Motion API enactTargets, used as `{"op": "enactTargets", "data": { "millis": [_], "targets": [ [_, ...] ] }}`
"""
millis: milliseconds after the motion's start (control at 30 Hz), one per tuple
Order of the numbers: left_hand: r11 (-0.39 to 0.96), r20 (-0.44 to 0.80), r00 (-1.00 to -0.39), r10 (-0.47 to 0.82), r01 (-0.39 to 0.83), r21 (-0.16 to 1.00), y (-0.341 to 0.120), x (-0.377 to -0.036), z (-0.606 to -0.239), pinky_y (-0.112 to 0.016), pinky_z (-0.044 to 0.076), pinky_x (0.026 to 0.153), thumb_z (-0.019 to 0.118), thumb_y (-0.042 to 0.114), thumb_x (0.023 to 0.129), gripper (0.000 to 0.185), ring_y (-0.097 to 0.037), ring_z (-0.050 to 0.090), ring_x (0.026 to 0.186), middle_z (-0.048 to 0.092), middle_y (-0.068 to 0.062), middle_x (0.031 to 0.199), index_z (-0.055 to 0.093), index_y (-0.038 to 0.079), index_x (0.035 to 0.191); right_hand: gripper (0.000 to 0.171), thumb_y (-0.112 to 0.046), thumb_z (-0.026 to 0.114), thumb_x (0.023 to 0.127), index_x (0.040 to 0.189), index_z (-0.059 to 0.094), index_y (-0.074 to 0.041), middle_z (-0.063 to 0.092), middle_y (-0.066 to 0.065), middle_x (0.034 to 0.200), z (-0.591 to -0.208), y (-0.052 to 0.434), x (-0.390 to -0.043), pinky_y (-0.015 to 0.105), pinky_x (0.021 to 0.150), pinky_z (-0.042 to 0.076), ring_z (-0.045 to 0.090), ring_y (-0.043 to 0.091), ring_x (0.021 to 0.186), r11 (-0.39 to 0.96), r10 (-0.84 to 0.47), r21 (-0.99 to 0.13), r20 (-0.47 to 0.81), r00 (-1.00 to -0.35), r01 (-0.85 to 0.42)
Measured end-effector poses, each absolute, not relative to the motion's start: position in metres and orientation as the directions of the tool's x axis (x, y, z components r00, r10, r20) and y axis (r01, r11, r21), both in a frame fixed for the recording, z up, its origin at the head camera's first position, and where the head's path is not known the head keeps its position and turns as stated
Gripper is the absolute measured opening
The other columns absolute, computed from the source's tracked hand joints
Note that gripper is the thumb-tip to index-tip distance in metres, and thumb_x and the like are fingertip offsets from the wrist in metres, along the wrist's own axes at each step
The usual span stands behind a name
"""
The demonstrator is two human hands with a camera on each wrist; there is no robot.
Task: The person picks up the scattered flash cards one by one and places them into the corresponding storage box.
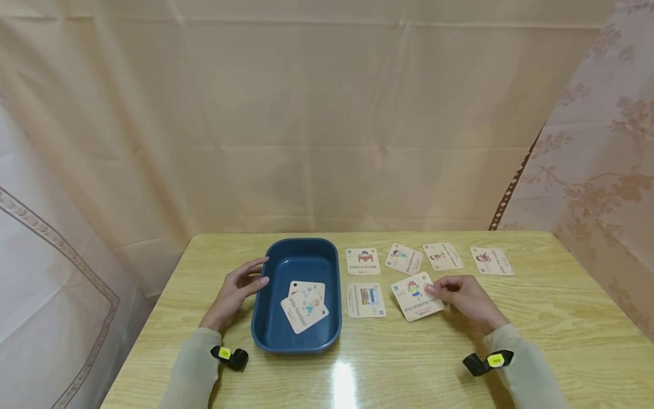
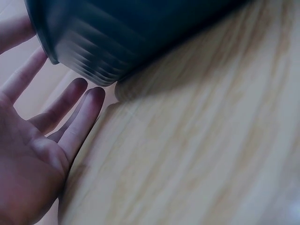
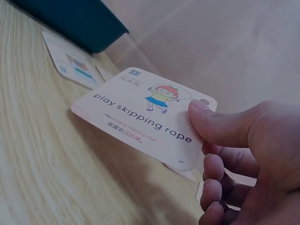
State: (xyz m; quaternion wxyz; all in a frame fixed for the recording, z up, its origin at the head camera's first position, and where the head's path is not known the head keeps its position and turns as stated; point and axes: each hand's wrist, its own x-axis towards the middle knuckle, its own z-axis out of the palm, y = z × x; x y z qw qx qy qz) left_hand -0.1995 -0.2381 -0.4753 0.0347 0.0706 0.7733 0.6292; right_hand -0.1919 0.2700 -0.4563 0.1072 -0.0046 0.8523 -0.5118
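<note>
I'm pinching the "play skipping rope" card [image 3: 140, 112] w/ my right hand [image 1: 467, 300], lifting its edge off the worktop [image 1: 562, 318]. Left hand [image 1: 236, 292], fingers spread, is bracing the blue tray [image 1: 334, 272], prob. so it's not sliding.

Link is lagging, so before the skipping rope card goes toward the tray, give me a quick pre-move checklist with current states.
1. Right hand pinches the white "play skipping rope" picture card: ok.
2. Card lifted off the yellow wooden table: ok, raised in the right wrist view.
3. Left hand steadies the dark blue plastic tray: ok, fingers at its rim.
4. Room in tray: ok, two cards inside.
5. Card underneath stuck to it: cannot tell.
</note>
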Motion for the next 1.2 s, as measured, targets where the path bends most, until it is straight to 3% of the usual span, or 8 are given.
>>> {"op": "enactTargets", "data": {
  "millis": [267,800,1033,1200],
  "targets": [
    [0.208,0.037,-0.988,0.150,0.068,0.976,-0.238,-0.200,-0.475,-0.030,0.048,0.096,0.068,0.020,0.099,0.052,-0.035,0.054,0.120,0.052,-0.019,0.143,0.053,0.011,0.147,0.036,-0.035,0.075,0.093,0.100,0.073,0.000,0.067,0.005,0.092,-0.439,0.247,-0.194,0.027,0.069,0.041,0.051,0.018,0.084,0.467,-0.108,-0.883,-0.108,-0.988,0.045],
    [0.203,0.042,-0.986,0.162,0.074,0.976,-0.238,-0.200,-0.476,-0.032,0.048,0.097,0.067,0.019,0.099,0.052,-0.036,0.053,0.122,0.051,-0.020,0.145,0.052,0.009,0.148,0.018,-0.015,0.077,0.092,0.093,0.071,0.002,0.066,0.006,0.092,-0.411,0.151,-0.204,0.028,0.073,0.048,0.054,0.019,0.085,0.210,-0.184,-0.976,0.024,-0.983,-0.063],
    [0.195,0.037,-0.987,0.156,0.068,0.978,-0.238,-0.201,-0.476,-0.029,0.049,0.095,0.067,0.019,0.099,0.052,-0.036,0.052,0.123,0.051,-0.019,0.145,0.052,0.010,0.148,0.014,-0.016,0.078,0.091,0.092,0.073,-0.003,0.065,0.005,0.091,-0.413,0.118,-0.206,0.023,0.066,0.043,0.051,0.020,0.081,0.201,-0.166,-0.979,0.011,-0.986,-0.044],
    [0.200,0.046,-0.987,0.153,0.076,0.977,-0.238,-0.200,-0.476,-0.028,0.048,0.095,0.067,0.018,0.099,0.052,-0.036,0.052,0.123,0.051,-0.020,0.145,0.052,0.009,0.148,0.017,-0.021,0.078,0.091,0.092,0.075,-0.004,0.062,0.004,0.085,-0.417,0.104,-0.206,0.025,0.068,0.040,0.050,0.020,0.083,0.239,-0.152,-0.970,0.013,-0.988,-0.049]
  ]
}}
